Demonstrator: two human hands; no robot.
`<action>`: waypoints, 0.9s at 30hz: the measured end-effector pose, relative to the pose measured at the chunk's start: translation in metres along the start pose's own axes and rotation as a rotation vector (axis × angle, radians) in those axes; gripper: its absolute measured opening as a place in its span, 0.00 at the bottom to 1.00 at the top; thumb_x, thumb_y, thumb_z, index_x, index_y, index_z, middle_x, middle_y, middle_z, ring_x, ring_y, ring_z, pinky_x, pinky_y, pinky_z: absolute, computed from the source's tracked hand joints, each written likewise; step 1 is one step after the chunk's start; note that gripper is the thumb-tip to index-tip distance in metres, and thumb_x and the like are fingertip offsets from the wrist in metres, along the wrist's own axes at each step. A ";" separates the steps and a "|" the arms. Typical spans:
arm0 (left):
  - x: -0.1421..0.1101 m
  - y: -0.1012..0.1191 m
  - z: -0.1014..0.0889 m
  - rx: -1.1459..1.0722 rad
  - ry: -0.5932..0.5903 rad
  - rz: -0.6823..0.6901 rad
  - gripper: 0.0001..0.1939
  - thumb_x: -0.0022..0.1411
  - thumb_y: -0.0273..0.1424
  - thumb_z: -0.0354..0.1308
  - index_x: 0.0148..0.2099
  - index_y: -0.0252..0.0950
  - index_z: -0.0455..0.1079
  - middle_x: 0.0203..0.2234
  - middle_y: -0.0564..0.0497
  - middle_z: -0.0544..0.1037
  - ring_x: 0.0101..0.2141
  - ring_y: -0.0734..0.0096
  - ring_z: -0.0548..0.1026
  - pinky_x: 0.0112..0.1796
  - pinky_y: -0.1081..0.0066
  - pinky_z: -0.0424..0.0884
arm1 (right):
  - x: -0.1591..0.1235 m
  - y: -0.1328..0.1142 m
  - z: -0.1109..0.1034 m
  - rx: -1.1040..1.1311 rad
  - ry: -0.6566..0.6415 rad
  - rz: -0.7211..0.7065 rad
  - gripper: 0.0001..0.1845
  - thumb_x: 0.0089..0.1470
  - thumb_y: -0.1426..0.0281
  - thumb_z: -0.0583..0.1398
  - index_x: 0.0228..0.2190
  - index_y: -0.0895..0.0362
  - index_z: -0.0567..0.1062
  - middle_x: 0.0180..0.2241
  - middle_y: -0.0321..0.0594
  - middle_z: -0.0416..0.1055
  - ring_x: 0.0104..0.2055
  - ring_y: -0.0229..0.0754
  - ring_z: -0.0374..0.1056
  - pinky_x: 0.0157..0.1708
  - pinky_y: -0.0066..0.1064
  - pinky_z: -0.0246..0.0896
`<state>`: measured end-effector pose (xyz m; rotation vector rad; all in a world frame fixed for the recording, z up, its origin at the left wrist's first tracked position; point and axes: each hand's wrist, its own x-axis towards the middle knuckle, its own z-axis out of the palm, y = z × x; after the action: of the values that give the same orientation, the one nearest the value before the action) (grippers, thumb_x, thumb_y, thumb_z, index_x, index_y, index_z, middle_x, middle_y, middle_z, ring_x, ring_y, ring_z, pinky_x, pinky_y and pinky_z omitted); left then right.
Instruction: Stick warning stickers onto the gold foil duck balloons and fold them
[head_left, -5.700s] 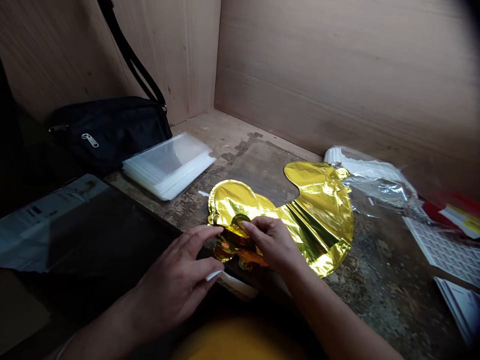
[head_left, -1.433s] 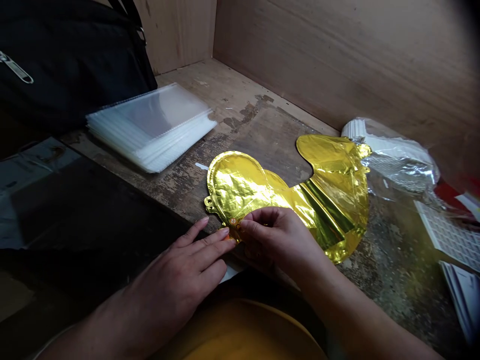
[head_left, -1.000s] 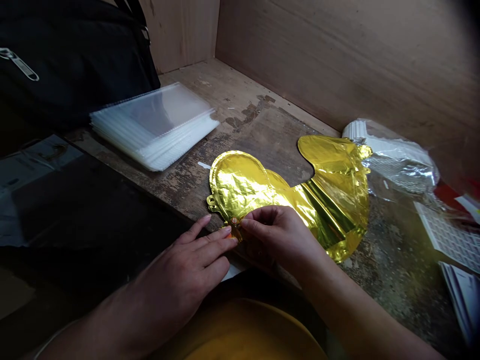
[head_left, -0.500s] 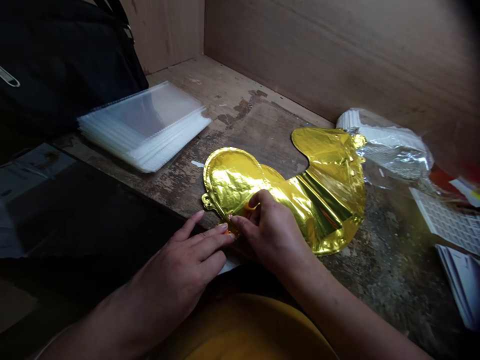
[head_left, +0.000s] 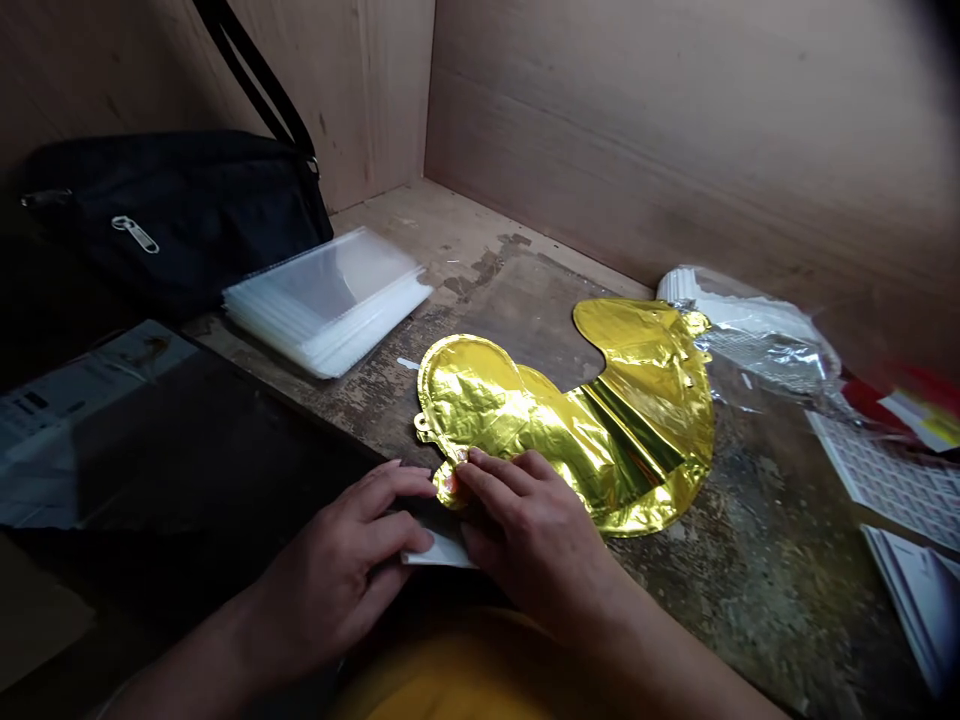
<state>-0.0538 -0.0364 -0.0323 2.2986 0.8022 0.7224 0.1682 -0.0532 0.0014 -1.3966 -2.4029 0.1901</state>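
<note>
- Gold foil balloon: flat, curved like an S, lying on the bench; its lower-left end, with small tabs, sits at the near edge by the hands.
- Wooden panels: stand behind, meeting in a corner.
- Bench: worn, stained top, patches of flaked surface.
- Black bag: far left; strap runs up against the panel, zip pull faces forward.
- Right hand: fingers extended together, tips pressing on the balloon's lower-left edge; thumb mostly hidden, so cannot tell whether it grips.
- Left hand: loosely curled; forefinger tip just beside the balloon's small lobe, thumb on a white piece. Cannot tell if that is pinched from below.
- Stack of clear sleeves: in front of the bag, slightly fanned.
- Clear plastic packet: white contents, just beside the balloon's far-right end.
- Printed sheet: right side, repeating small pattern.
- White papers: overlapping, nearer than the sheet.
- White piece: between the hands, partly covered.
- Orange-red spot: on the small lobe; detail unreadable.
</note>
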 end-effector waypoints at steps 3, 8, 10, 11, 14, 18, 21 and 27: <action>-0.002 0.004 -0.002 -0.038 0.016 -0.069 0.13 0.61 0.17 0.51 0.39 0.40 0.70 0.51 0.49 0.70 0.54 0.68 0.70 0.58 0.65 0.65 | 0.002 0.002 0.006 -0.116 0.048 -0.079 0.09 0.59 0.73 0.60 0.42 0.59 0.77 0.46 0.45 0.78 0.41 0.45 0.72 0.38 0.36 0.65; 0.003 0.013 -0.004 -0.074 0.022 -0.118 0.13 0.59 0.16 0.52 0.37 0.39 0.72 0.48 0.49 0.72 0.50 0.68 0.73 0.50 0.70 0.70 | 0.002 0.003 0.020 -0.102 0.043 -0.068 0.11 0.62 0.78 0.55 0.42 0.62 0.76 0.48 0.50 0.76 0.42 0.46 0.73 0.40 0.37 0.66; 0.005 0.014 -0.004 -0.071 0.034 -0.122 0.13 0.58 0.16 0.52 0.37 0.39 0.72 0.48 0.49 0.72 0.49 0.68 0.73 0.49 0.71 0.71 | 0.004 0.003 0.020 0.010 0.081 -0.024 0.12 0.62 0.79 0.54 0.40 0.61 0.77 0.45 0.48 0.78 0.42 0.46 0.73 0.42 0.37 0.66; 0.005 0.014 -0.004 -0.069 0.040 -0.122 0.13 0.58 0.17 0.52 0.37 0.39 0.72 0.48 0.50 0.72 0.49 0.68 0.73 0.49 0.71 0.71 | 0.006 0.003 0.018 0.072 0.101 0.014 0.12 0.62 0.79 0.54 0.38 0.60 0.77 0.43 0.47 0.78 0.41 0.45 0.73 0.41 0.36 0.67; 0.005 0.014 -0.003 -0.060 0.054 -0.126 0.13 0.58 0.17 0.52 0.37 0.40 0.72 0.48 0.50 0.72 0.49 0.69 0.73 0.49 0.71 0.70 | 0.013 0.005 0.011 0.247 0.104 0.154 0.09 0.58 0.79 0.57 0.33 0.58 0.77 0.39 0.42 0.79 0.39 0.43 0.73 0.41 0.33 0.68; 0.003 0.013 -0.002 -0.060 0.033 -0.150 0.14 0.58 0.17 0.52 0.37 0.40 0.72 0.49 0.51 0.72 0.49 0.70 0.73 0.50 0.71 0.69 | 0.018 0.006 0.006 0.338 0.058 0.211 0.09 0.52 0.81 0.60 0.32 0.58 0.79 0.39 0.42 0.78 0.39 0.43 0.72 0.40 0.31 0.68; 0.002 0.013 -0.001 -0.058 0.018 -0.158 0.14 0.58 0.17 0.52 0.38 0.40 0.72 0.49 0.50 0.71 0.49 0.69 0.73 0.51 0.70 0.69 | 0.019 0.006 0.006 0.374 0.056 0.208 0.10 0.57 0.78 0.58 0.31 0.58 0.80 0.38 0.44 0.78 0.38 0.42 0.72 0.38 0.30 0.67; 0.006 0.018 -0.004 0.009 0.053 -0.127 0.13 0.58 0.17 0.53 0.37 0.40 0.73 0.48 0.49 0.71 0.49 0.65 0.71 0.49 0.67 0.71 | 0.025 0.008 0.008 0.468 0.016 0.392 0.06 0.52 0.76 0.63 0.24 0.57 0.77 0.27 0.38 0.74 0.30 0.38 0.69 0.32 0.27 0.62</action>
<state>-0.0460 -0.0427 -0.0151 2.2219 0.9677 0.7258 0.1607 -0.0270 -0.0024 -1.5964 -1.8741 0.7788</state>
